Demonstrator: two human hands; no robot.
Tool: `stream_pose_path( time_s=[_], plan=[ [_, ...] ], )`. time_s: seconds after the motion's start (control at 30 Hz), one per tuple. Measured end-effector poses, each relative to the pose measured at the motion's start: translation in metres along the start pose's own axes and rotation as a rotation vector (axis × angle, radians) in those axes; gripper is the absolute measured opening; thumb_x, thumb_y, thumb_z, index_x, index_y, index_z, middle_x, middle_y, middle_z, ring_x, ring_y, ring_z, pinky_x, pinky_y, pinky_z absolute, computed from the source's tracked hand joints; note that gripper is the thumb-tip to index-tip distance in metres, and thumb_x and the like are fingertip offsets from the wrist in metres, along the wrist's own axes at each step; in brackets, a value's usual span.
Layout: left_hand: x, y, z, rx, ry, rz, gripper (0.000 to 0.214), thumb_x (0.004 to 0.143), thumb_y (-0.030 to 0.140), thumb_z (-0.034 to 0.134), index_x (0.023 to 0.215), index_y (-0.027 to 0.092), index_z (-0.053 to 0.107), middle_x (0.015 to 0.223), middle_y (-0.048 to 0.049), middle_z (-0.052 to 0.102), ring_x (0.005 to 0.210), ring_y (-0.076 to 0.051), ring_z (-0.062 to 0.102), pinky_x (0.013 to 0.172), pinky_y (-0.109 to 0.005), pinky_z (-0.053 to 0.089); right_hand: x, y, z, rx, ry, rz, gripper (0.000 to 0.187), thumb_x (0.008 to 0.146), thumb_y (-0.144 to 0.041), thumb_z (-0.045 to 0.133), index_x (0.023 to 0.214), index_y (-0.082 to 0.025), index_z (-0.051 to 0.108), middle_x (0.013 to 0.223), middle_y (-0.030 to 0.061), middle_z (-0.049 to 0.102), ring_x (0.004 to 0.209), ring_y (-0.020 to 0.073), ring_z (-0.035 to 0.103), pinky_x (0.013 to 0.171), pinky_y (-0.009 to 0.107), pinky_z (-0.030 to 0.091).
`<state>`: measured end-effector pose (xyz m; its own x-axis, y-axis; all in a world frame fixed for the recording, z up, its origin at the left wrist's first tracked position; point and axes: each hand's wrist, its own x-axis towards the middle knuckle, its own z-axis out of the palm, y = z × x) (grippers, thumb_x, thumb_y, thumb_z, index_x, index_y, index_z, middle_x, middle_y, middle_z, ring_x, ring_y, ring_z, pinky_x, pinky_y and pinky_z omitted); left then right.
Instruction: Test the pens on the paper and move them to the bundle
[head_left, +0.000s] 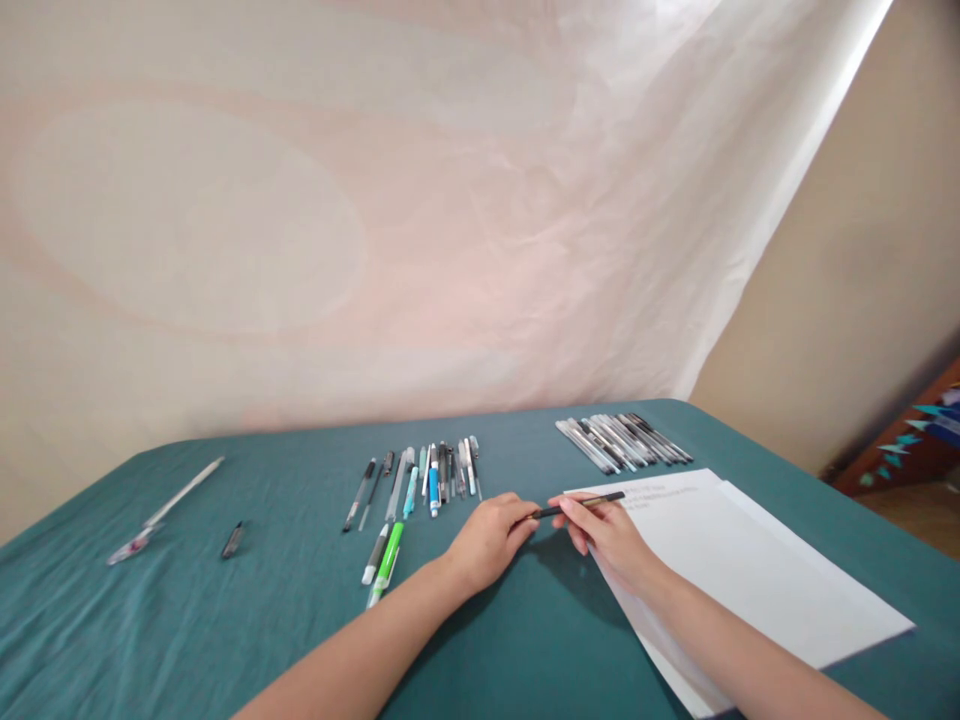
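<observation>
A slim black pen [549, 512] lies nearly level between my two hands, above the table. My left hand [487, 540] is closed, its thumb and fingers pinching the pen's left end. Closed around the pen's middle is my right hand [606, 538], with the dark right end sticking out past the fingers. Under and beyond my right hand lie white paper sheets [757, 570], with a few faint lines of writing near their far edge. The tip inside my left hand is hidden.
Behind my left hand lies a loose group of pens, among them a blue and white pen [434, 485]. Closer lies a green highlighter [387, 562]. A neat row of pens [622, 440] sits at the back right. A small dark cap [233, 540] and a white stick [186, 492] are at left.
</observation>
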<state>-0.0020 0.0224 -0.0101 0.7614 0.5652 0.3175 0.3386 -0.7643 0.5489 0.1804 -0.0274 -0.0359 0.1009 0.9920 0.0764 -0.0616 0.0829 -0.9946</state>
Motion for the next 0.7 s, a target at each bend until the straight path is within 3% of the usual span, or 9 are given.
stream_pose_path(
  time_s=[0.7],
  plan=[
    [-0.0007, -0.0030, 0.0060, -0.166, 0.035, -0.020, 0.025, 0.090, 0.025, 0.038, 0.082, 0.017, 0.060, 0.071, -0.0004, 0.052, 0.071, -0.013, 0.049, 0.066, -0.022, 0.035, 0.0002, 0.0023, -0.0025, -0.170, -0.083, -0.074, 0.033, 0.082, -0.042, 0.051, 0.097, -0.016, 0.065, 0.068, 0.0025, 0.062, 0.044, 0.0063, 0.044, 0.044, 0.021, 0.034]
  ],
)
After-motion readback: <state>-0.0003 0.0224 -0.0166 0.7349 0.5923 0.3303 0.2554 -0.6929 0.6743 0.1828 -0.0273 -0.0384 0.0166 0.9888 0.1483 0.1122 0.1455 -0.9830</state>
